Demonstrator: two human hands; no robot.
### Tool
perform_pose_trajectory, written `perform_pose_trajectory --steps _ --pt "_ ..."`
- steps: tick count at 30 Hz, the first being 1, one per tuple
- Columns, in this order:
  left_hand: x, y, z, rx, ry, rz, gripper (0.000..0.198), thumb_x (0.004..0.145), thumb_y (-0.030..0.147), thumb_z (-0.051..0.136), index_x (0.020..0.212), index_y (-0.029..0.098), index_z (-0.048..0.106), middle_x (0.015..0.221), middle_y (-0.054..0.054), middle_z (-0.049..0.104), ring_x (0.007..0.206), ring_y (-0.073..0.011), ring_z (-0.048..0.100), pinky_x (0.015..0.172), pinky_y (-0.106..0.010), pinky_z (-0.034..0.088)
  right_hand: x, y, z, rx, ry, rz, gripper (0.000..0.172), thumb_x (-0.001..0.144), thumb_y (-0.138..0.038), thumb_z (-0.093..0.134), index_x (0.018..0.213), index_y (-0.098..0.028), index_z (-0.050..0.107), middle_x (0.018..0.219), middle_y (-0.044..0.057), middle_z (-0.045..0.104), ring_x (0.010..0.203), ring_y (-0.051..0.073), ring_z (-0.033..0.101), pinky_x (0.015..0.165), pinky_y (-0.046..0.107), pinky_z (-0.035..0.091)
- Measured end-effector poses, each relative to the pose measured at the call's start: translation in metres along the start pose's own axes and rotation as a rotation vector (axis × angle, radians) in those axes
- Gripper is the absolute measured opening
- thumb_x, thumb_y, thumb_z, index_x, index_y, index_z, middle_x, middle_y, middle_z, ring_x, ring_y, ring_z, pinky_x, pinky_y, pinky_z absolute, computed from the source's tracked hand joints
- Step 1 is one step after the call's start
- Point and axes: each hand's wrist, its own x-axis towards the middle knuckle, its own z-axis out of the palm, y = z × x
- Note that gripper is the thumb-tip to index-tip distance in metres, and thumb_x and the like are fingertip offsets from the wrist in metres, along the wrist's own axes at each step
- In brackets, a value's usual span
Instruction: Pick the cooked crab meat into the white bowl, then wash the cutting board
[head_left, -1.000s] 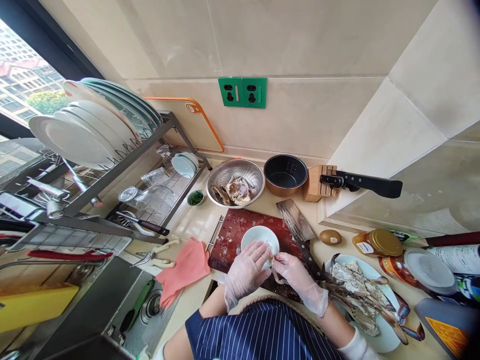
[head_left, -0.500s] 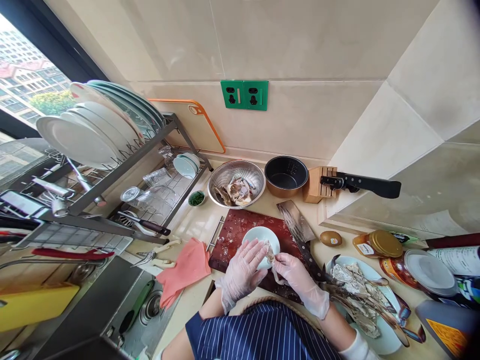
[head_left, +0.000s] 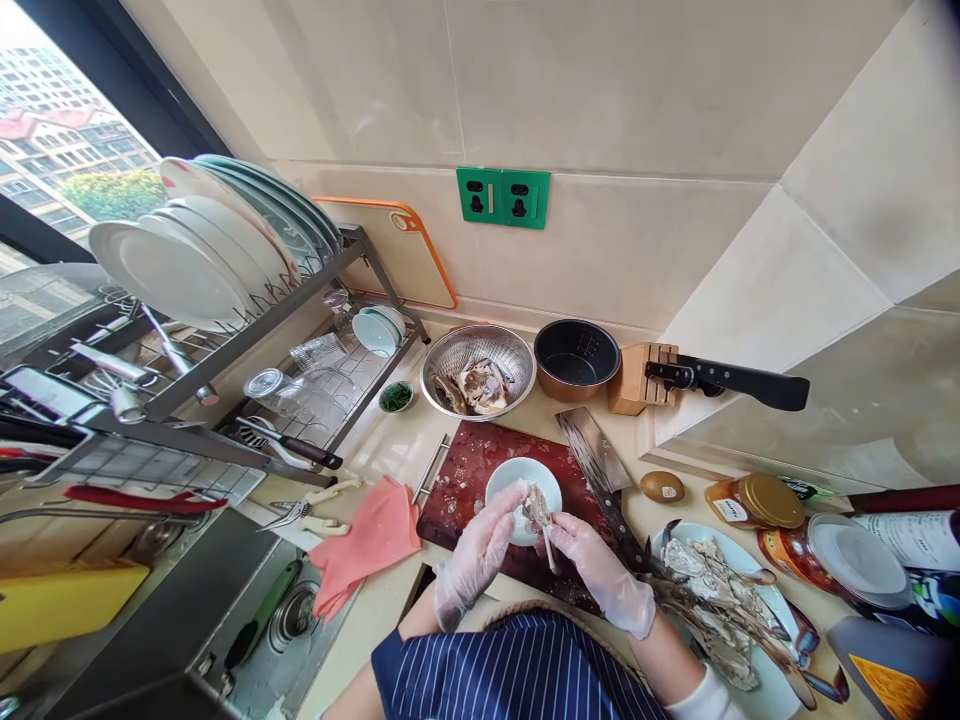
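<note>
Over the red cutting board (head_left: 480,450), my gloved right hand (head_left: 592,560) pinches a pale, coated piece of food (head_left: 536,508) with a thin end hanging down. My gloved left hand (head_left: 480,550) is at the left side of the white bowl (head_left: 517,475), its fingers slightly curved and near the piece; whether they grip it is unclear. The piece hangs over the bowl. A cleaver (head_left: 596,450) lies on the board's right side. More coated pieces (head_left: 712,590) lie on a pale plate (head_left: 784,680) at the right.
Behind the board stand a metal colander (head_left: 517,350) with food pieces, a black-lined pot (head_left: 576,355) and a knife block (head_left: 634,380). Jars (head_left: 757,498) and a brown egg-shaped item (head_left: 662,487) are at the right. Pink cloth (head_left: 375,530), sink (head_left: 289,660) and dish rack (head_left: 255,350) are left.
My left hand has turned from lying flat over the bowl to a more upright, curved pose. The food piece now shows more fully between my hands. The view has shifted slightly.
</note>
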Motion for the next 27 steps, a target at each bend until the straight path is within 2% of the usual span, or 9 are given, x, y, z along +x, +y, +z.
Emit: perform_pose_trajectory --steps 5,9,13,17,22,25,27 --pt "-0.003 -0.003 -0.001 -0.012 0.035 0.000 0.049 0.101 0.034 0.025 0.147 0.024 0.041 0.150 -0.006 0.045 0.139 -0.0198 0.040 0.116 -0.041 0.037 -0.003 0.001 0.001 0.080 -0.021 -0.040 0.040 0.083 -0.056 0.061 0.097 -0.019 0.068 0.082 0.004 0.068 0.081 0.020 0.060 0.080 0.034 0.045" --pt "-0.008 -0.008 0.003 0.052 0.007 0.101 0.051 0.100 0.034 0.033 0.151 0.025 0.032 0.155 -0.008 0.037 0.144 -0.0224 0.033 0.118 -0.045 0.033 -0.005 0.001 0.006 0.087 -0.001 -0.094 0.039 0.084 -0.055 0.061 0.097 -0.020 0.070 0.092 0.006 0.070 0.093 0.023 0.062 0.086 0.036 0.045" --pt "-0.010 -0.012 0.001 0.191 0.011 0.282 0.055 0.101 0.033 0.034 0.154 0.028 0.021 0.159 -0.009 0.029 0.148 -0.0261 0.022 0.119 -0.053 0.025 -0.005 -0.003 0.015 0.064 0.022 -0.108 0.042 0.080 -0.058 0.064 0.099 -0.021 0.070 0.096 0.006 0.071 0.094 0.024 0.062 0.093 0.040 0.045" --pt "-0.009 -0.016 -0.008 0.214 0.031 0.297 0.055 0.101 0.033 0.033 0.154 0.029 0.021 0.158 -0.009 0.032 0.148 -0.0264 0.021 0.119 -0.054 0.023 -0.006 -0.008 0.025 0.035 0.037 -0.140 0.042 0.080 -0.058 0.064 0.100 -0.022 0.070 0.098 0.006 0.071 0.096 0.024 0.062 0.097 0.040 0.043" --pt "-0.005 -0.024 -0.021 0.217 -0.015 0.343 0.051 0.101 0.032 0.031 0.152 0.026 0.028 0.155 -0.010 0.038 0.146 -0.0260 0.026 0.120 -0.056 0.018 -0.007 -0.005 0.033 -0.021 0.068 -0.166 0.041 0.081 -0.061 0.061 0.090 -0.021 0.070 0.088 0.005 0.069 0.088 0.022 0.059 0.088 0.036 0.044" --pt "0.001 -0.036 -0.024 0.216 -0.079 0.370 0.048 0.100 0.032 0.033 0.148 0.026 0.036 0.147 -0.009 0.049 0.142 -0.0255 0.035 0.119 -0.057 0.017 -0.009 -0.001 0.032 -0.037 0.139 -0.122 0.045 0.077 -0.065 0.061 0.084 -0.021 0.067 0.078 0.003 0.064 0.072 0.019 0.054 0.071 0.032 0.045" --pt "0.007 -0.047 -0.023 0.198 -0.048 0.285 0.047 0.100 0.033 0.035 0.146 0.026 0.040 0.146 -0.009 0.051 0.140 -0.0242 0.039 0.119 -0.053 0.023 -0.012 0.001 0.027 -0.040 0.189 -0.102 0.047 0.076 -0.067 0.061 0.079 -0.021 0.064 0.072 0.002 0.059 0.062 0.016 0.047 0.061 0.030 0.040"
